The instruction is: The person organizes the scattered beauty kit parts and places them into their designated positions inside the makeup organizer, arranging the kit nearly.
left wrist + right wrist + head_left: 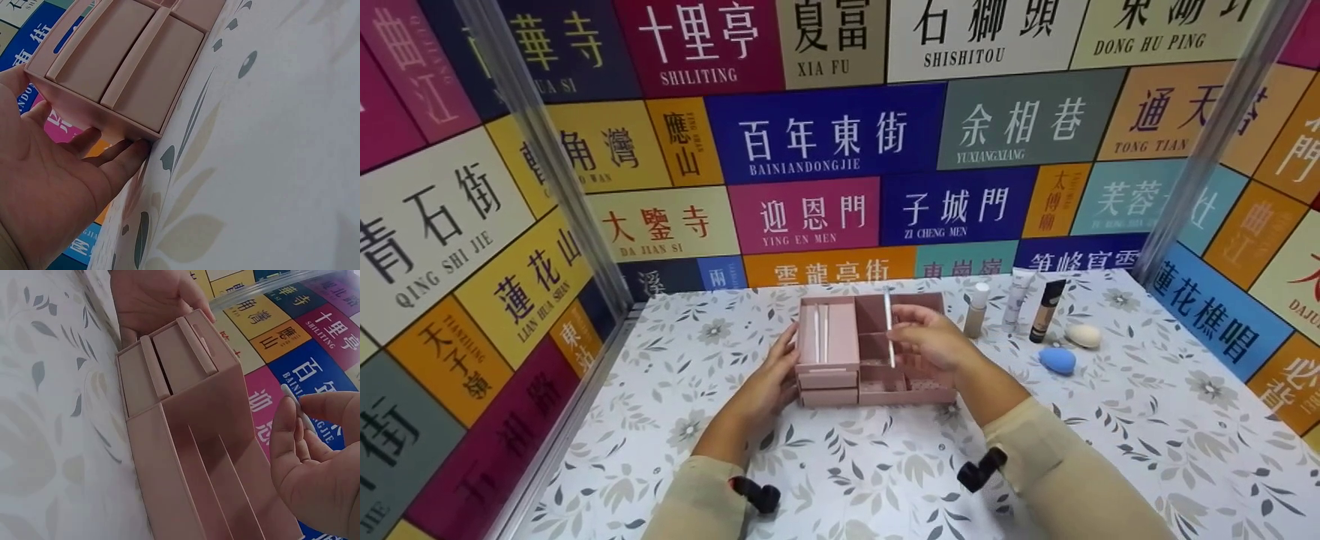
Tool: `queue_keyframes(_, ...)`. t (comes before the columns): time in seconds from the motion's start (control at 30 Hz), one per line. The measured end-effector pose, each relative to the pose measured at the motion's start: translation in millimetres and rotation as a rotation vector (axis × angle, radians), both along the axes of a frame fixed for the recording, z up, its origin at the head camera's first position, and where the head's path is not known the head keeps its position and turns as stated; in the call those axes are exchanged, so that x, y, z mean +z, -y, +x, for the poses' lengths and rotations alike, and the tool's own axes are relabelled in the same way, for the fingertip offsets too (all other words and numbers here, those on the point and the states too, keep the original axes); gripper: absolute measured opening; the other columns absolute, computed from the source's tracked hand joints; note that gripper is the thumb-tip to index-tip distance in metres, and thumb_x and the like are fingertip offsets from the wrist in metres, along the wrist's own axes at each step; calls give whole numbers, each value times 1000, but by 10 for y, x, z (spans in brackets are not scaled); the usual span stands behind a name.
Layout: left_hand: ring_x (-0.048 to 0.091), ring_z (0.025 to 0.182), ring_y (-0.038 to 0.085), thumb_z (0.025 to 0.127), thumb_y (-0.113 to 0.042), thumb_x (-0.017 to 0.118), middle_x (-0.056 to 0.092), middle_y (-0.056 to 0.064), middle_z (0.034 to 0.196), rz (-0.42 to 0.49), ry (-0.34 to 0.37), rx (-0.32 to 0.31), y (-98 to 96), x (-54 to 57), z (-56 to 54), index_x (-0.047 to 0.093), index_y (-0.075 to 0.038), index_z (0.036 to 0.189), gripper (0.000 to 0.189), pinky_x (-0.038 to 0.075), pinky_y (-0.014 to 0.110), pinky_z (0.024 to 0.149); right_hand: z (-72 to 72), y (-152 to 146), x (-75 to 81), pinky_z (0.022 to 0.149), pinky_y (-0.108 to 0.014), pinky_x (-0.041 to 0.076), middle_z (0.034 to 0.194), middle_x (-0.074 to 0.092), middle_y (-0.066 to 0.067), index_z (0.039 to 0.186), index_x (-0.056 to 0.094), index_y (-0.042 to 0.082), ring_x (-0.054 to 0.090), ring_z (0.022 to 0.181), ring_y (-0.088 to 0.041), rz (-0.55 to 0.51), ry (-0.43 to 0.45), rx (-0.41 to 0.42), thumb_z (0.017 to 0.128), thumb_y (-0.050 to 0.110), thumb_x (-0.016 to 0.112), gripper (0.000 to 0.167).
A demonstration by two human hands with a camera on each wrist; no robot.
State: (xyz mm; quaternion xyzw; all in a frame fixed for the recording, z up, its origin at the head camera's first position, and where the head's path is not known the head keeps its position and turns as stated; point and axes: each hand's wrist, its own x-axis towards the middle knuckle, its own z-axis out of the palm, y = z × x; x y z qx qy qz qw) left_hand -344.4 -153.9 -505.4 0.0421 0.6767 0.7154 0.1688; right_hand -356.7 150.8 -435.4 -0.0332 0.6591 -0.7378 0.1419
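A pink desktop organizer (907,397) stands on the table, with two drawers (149,73) at its left front and divided compartments (225,478) at its right. My left hand (769,382) rests its extended fingers along the organizer's left side. Above the compartments, my right hand (934,341) pinches a slim white stick (888,307) between thumb and fingers, held nearly upright in the head view. The right wrist view shows only a short piece of that stick (289,391). Two similar thin white sticks (818,330) lie side by side on the organizer's top left.
To the right of the organizer stand a small bottle with a white cap (976,309), a pale tube (1018,296) and a beige-and-black tube (1047,311). A blue makeup sponge (1057,361) and a cream one (1083,335) lie nearby. A sign-covered wall (825,150) rises behind the floral tabletop (870,480).
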Motion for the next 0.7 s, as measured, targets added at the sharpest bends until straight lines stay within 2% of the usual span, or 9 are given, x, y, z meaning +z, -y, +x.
queue_keyframes(0.4, 34, 163, 32, 107, -60, 52, 15, -8, 181, 7, 16, 10, -9, 12, 12, 29, -68, 156, 55, 27, 56, 134, -165, 427, 88, 74, -30, 65, 118, 68, -14, 154, 52, 7, 69, 84, -17, -7, 57, -3, 95, 1, 70, 62)
queue_keyframes(0.63, 37, 160, 37, 112, -49, 48, 12, 2, 181, 60, -29, -14, -18, -23, 3, 20, -54, 167, 62, 33, 55, 132, -246, 551, 102, 78, -31, 66, 109, 69, -9, 153, 53, 4, 70, 86, -18, 7, 74, -4, 94, 0, 73, 63)
queue_keyframes(0.7, 37, 160, 36, 112, -49, 48, 12, 2, 181, 56, -26, -13, -22, -25, 1, 20, -54, 167, 62, 33, 55, 132, -257, 568, 111, 78, -31, 66, 108, 69, -8, 152, 54, 5, 70, 86, -19, 23, 79, -7, 93, 0, 74, 63)
